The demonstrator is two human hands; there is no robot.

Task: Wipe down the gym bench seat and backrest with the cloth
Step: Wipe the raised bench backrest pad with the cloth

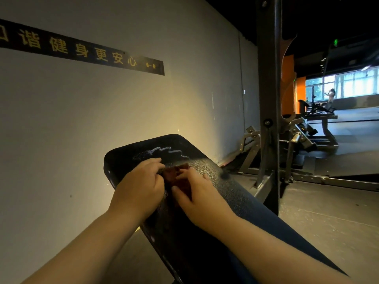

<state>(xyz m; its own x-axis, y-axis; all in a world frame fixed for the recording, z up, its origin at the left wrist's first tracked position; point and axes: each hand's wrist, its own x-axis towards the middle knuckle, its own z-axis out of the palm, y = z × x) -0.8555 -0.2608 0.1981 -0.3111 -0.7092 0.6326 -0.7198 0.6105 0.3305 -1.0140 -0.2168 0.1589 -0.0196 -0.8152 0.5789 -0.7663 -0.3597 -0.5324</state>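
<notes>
A black padded bench backrest (215, 175) slopes up away from me toward the wall, with wet streaks near its top end. A dark reddish cloth (176, 178) lies on the pad between my hands. My left hand (141, 181) has its fingers curled over the cloth's left edge. My right hand (196, 191) lies on the cloth's right side with fingers bent over it. Most of the cloth is hidden under the hands.
A pale wall with a black sign strip (82, 52) stands close behind the bench. A dark steel rack upright (268, 99) rises at the right, with its base frame (307, 177) on the floor. More gym machines (315, 128) and a distant person (330, 97) are far right.
</notes>
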